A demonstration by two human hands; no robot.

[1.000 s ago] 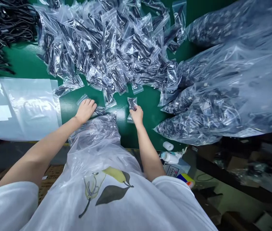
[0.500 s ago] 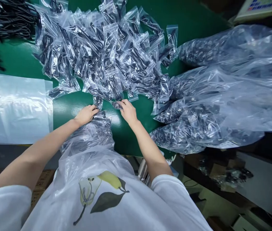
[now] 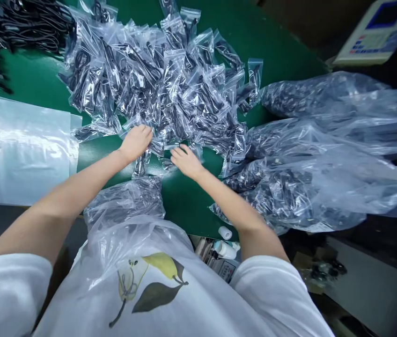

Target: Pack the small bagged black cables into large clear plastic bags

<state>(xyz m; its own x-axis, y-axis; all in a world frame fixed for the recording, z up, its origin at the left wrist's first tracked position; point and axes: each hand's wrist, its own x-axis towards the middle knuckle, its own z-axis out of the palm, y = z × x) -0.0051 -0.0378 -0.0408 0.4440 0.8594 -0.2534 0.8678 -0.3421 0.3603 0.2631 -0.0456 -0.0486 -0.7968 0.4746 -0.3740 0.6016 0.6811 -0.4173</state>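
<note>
A large heap of small zip bags with black cables (image 3: 170, 89) covers the middle of the green table. My left hand (image 3: 137, 142) rests at the heap's near edge, its fingers curled down over a bagged cable (image 3: 156, 147). To the right, my right hand (image 3: 187, 161) hovers low over the near bags with its fingers bent and apart; no bag is plainly held in it. Between my forearms a single bagged cable (image 3: 141, 164) lies on the table. Below it, a big clear plastic sack (image 3: 128, 199) with bagged cables inside lies against my body.
Loose black cables (image 3: 33, 25) are piled at the far left. Flat clear plastic sacks (image 3: 30, 150) lie at the left. Several filled sacks (image 3: 304, 182) line the right side. A white device with a screen (image 3: 377, 35) stands at the back right. A white roll (image 3: 225, 232) sits at the table's front edge.
My left hand has moved up and right, from the mouth of the sack to the heap. My right hand has loosened from a small bag and shifted slightly. The view has tilted.
</note>
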